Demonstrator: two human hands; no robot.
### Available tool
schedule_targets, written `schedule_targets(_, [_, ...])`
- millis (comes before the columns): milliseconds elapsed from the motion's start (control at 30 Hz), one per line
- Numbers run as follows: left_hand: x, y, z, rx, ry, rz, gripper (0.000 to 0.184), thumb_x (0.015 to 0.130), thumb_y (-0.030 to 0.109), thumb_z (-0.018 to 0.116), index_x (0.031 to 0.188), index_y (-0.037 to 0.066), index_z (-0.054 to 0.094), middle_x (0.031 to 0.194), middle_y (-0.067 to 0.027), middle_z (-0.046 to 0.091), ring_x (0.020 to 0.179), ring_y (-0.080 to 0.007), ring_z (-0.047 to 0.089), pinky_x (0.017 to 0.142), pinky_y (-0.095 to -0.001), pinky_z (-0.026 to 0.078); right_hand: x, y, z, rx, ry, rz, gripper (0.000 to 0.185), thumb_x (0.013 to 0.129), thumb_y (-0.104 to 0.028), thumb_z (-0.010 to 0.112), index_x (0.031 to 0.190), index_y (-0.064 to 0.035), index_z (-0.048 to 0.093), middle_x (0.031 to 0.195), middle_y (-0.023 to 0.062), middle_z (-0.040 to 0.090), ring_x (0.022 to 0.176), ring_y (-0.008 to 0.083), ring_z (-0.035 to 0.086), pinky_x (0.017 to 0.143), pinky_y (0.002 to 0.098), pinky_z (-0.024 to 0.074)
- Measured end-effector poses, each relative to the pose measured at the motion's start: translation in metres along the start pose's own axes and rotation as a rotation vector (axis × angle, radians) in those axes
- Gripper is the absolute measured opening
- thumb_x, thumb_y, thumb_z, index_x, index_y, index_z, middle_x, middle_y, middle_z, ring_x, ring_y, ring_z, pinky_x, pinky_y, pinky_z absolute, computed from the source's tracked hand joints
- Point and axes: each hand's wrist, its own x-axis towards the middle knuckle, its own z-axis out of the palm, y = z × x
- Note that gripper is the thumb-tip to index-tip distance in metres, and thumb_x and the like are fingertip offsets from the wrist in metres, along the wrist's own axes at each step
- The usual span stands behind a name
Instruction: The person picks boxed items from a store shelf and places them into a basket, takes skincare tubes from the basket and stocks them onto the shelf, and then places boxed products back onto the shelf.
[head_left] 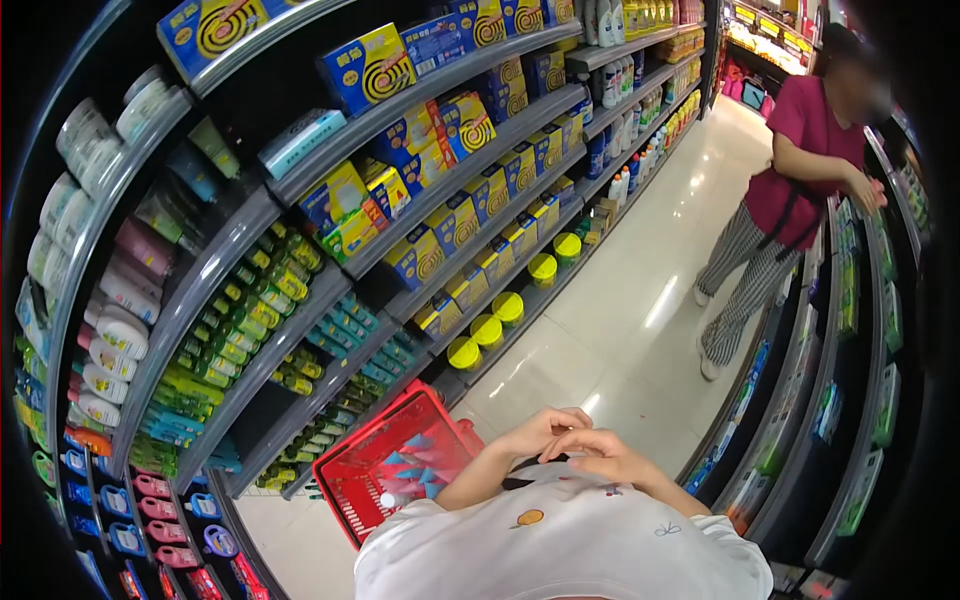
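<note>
My left hand (545, 431) and my right hand (597, 453) come together in front of my white shirt (590, 530). The fingers of both hands are loosely bent and partly overlap, and I see nothing held in either. A dark piece shows beneath them, too hidden to name. Left of my left forearm is a red shopping basket (335, 470) with a slatted side. Inside it lies a clear package with blue pointed shapes (415, 462) and a white cap (390, 499). What carries the basket is hidden.
Shelves on the left hold blue-and-yellow mosquito coil boxes (372, 70), green bottles (240, 335) and yellow-lidded tubs (487, 330). A person in a maroon top (800, 150) stands by the right-hand shelves (850, 400). The tiled aisle floor (640, 290) runs between.
</note>
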Motion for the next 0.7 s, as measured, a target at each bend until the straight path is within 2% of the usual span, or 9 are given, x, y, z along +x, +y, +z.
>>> schedule_targets(67, [0.017, 0.005, -0.031, 0.035, 0.031, 0.004, 0.023, 0.078, 0.003, 0.068, 0.1, -0.002, 0.061, 0.108, -0.0087, 0.051, 0.096, -0.0157, 0.053, 0.081, -0.0293, 0.046, 0.026, 0.001, -0.022, -0.222, 0.032, -0.054, 0.02, 0.084, 0.002, 0.048, 0.103, 0.0006, 0.057, 0.106, 0.0092, 0.059, 0.107, 0.0184, 0.052, 0.089, 0.0291, 0.0409])
schedule_targets(167, [0.036, 0.027, -0.049, 0.055, 0.051, 0.091, 0.021, 0.077, 0.0, 0.066, 0.097, -0.002, 0.062, 0.105, -0.0085, 0.053, 0.093, -0.0149, 0.053, 0.079, -0.0282, 0.045, 0.051, -0.002, -0.039, -0.042, 0.1, -0.111, 0.012, 0.086, -0.001, 0.049, 0.094, 0.0008, 0.058, 0.098, 0.0073, 0.06, 0.099, 0.0172, 0.054, 0.089, 0.0302, 0.0408])
schedule_targets(267, [0.05, 0.032, -0.074, 0.192, 0.083, 0.047, 0.018, 0.077, 0.0, 0.066, 0.095, -0.002, 0.062, 0.104, -0.0085, 0.054, 0.093, -0.0151, 0.053, 0.08, -0.0282, 0.044, 0.07, -0.013, -0.074, -0.065, 0.016, -0.064, 0.011, 0.088, 0.0, 0.048, 0.094, -0.0013, 0.057, 0.099, 0.0071, 0.061, 0.096, 0.0167, 0.056, 0.086, 0.03, 0.044])
schedule_targets(367, [0.073, 0.043, -0.093, 0.161, 0.188, 0.033, 0.014, 0.078, 0.002, 0.064, 0.092, -0.001, 0.063, 0.103, -0.0075, 0.056, 0.091, -0.0147, 0.054, 0.08, -0.0289, 0.045, 0.093, -0.01, -0.112, -0.103, -0.037, -0.106, 0.009, 0.088, -0.002, 0.049, 0.093, -0.0012, 0.057, 0.097, 0.0066, 0.063, 0.092, 0.0154, 0.058, 0.081, 0.0292, 0.046])
schedule_targets(467, [0.104, 0.071, -0.124, 0.175, 0.422, -0.021, 0.011, 0.08, 0.004, 0.062, 0.091, 0.001, 0.064, 0.102, -0.0063, 0.058, 0.091, -0.0142, 0.056, 0.081, -0.0288, 0.045, 0.118, -0.029, -0.158, -0.203, -0.047, -0.161, 0.009, 0.088, -0.003, 0.049, 0.092, -0.0003, 0.057, 0.094, 0.0072, 0.064, 0.089, 0.0156, 0.059, 0.079, 0.0283, 0.0465])
schedule_targets(533, [0.126, 0.1, -0.159, 0.258, 0.675, -0.004, 0.016, 0.083, 0.008, 0.059, 0.098, 0.002, 0.062, 0.102, -0.0054, 0.06, 0.091, -0.0141, 0.057, 0.082, -0.0284, 0.045, 0.138, -0.043, -0.2, -0.267, -0.015, -0.222, 0.009, 0.087, -0.005, 0.051, 0.091, -0.0002, 0.057, 0.092, 0.0078, 0.064, 0.088, 0.0167, 0.06, 0.08, 0.0287, 0.0463])
schedule_targets(600, [0.151, 0.136, -0.197, 0.284, 0.903, 0.168, 0.028, 0.085, 0.011, 0.057, 0.111, 0.001, 0.056, 0.109, -0.0066, 0.058, 0.095, -0.0149, 0.057, 0.083, -0.028, 0.045, 0.167, -0.068, -0.253, -0.356, -0.001, -0.283, 0.01, 0.087, -0.006, 0.052, 0.091, -0.001, 0.059, 0.092, 0.0078, 0.063, 0.089, 0.0172, 0.06, 0.081, 0.0294, 0.0459])
schedule_targets(667, [0.176, 0.18, -0.229, 0.473, 1.083, 0.304, 0.037, 0.086, 0.012, 0.055, 0.122, 0.005, 0.049, 0.114, -0.0036, 0.053, 0.1, -0.0143, 0.053, 0.088, -0.029, 0.042, 0.204, -0.085, -0.307, -0.372, 0.022, -0.334, 0.009, 0.085, -0.004, 0.052, 0.091, -0.0008, 0.058, 0.091, 0.008, 0.063, 0.087, 0.016, 0.061, 0.079, 0.0281, 0.0466])
schedule_targets(700, [0.188, 0.201, -0.242, 0.496, 1.161, 0.336, 0.044, 0.086, 0.012, 0.055, 0.127, 0.006, 0.043, 0.12, -0.0068, 0.049, 0.107, -0.0183, 0.049, 0.092, -0.0315, 0.039, 0.224, -0.101, -0.328, -0.376, 0.013, -0.337, 0.01, 0.085, -0.004, 0.052, 0.092, -0.0007, 0.058, 0.09, 0.0078, 0.063, 0.087, 0.0154, 0.061, 0.079, 0.0276, 0.0465])
